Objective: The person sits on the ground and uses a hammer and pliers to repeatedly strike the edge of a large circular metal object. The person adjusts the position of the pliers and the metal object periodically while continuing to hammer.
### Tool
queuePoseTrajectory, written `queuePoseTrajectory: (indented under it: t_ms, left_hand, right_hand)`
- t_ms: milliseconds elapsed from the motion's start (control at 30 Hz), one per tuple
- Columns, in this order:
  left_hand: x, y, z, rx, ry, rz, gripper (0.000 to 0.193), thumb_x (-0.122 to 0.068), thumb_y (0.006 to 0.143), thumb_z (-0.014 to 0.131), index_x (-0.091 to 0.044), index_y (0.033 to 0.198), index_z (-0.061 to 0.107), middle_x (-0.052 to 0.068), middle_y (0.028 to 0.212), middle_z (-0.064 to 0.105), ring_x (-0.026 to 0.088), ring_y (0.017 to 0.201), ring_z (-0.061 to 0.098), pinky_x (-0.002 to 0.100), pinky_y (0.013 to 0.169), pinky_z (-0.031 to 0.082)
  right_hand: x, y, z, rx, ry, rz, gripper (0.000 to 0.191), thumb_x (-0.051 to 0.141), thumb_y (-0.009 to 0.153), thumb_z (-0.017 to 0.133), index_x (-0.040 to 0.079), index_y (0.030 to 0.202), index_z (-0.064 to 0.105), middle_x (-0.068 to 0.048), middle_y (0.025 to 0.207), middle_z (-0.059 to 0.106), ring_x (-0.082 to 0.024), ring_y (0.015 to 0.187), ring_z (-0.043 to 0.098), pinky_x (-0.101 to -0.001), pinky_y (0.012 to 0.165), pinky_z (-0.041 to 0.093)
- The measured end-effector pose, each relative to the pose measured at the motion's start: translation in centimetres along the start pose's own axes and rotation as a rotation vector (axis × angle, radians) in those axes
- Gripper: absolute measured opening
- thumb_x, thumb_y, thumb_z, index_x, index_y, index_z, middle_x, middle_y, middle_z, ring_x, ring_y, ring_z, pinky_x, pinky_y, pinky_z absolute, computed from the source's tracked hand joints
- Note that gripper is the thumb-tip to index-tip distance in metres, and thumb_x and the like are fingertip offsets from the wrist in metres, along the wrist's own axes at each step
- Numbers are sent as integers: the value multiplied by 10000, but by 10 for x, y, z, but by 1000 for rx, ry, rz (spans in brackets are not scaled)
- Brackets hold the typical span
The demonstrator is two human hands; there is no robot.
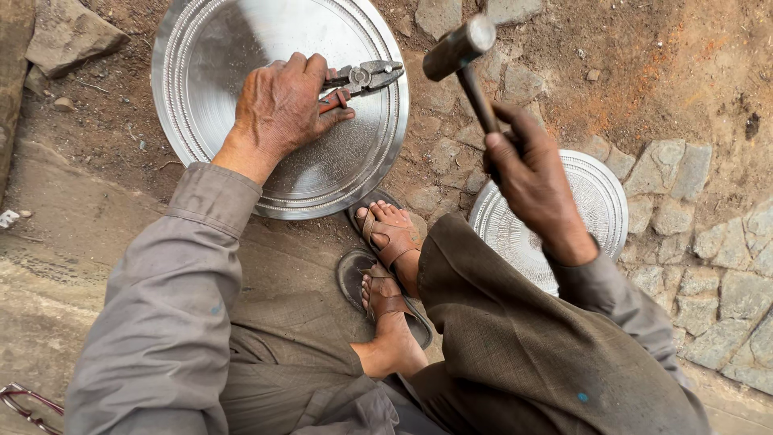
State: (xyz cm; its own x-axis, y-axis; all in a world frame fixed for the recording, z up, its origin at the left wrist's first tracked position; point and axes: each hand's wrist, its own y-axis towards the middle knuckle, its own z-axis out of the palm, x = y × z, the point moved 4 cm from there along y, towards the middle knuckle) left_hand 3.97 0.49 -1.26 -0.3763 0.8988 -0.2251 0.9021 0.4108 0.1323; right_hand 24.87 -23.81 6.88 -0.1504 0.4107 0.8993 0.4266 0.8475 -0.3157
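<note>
Seen from the head camera, the left hand (282, 109) lies knuckles up on the large round metal tray (217, 48), fingers curled around the red-handled pliers (358, 80), whose jaws point toward 3 o'clock near the tray's beaded rim. The right hand (531, 181) is raised at about 2 o'clock, fist closed tight on a hammer (460, 50) (head tilted up, slightly blurred, so possibly mid-swing). A smaller embossed metal plate (600, 197) lies beneath that hand on cobblestones (725, 298). Sandalled feet (390, 266) rest between the two discs, touching the tray's lower edge.
</note>
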Motion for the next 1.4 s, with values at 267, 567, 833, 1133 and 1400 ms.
queuePoseTrajectory:
  t_ms: [267,567,833,1133,1400]
  left_hand:
    - [-4,-3,-1,-66,97,34,603,-670,939,758,-83,989,630,75,824,624,222,661,659,373,555,541]
    - [0,-3,6,16,-24,-18,598,-648,934,779,-74,1041,651,99,836,650,222,657,653,378,578,551]
    - [3,-3,1,44,-96,-23,684,-678,850,830,-53,1079,670,132,860,679,293,714,709,420,630,588]
    - [3,-4,-1,40,-88,-53,676,-656,829,856,-63,1098,674,138,877,691,317,755,725,438,629,587]
    - [4,-3,1,54,-74,-45,699,-678,815,855,-60,1090,680,141,861,687,315,735,721,437,611,582]
  right_hand:
    - [77,9,-39,-661,-216,-1005,364,260,1199,316,34,1484,328,-111,847,618,-181,565,473,-264,469,430]
    - [-24,20,-2,-17,118,13,425,298,1122,466,13,1428,544,30,667,518,-45,484,434,-221,395,352]
    - [-27,-10,4,-71,319,-55,441,317,1152,484,31,1487,509,36,692,493,-37,532,419,-205,452,328]
    - [-40,-14,11,-67,283,5,443,296,1139,491,32,1494,515,43,693,483,-31,537,421,-198,444,339]
    - [-38,-14,15,-67,293,15,434,299,1136,501,31,1477,523,38,701,496,-30,541,421,-194,450,338]
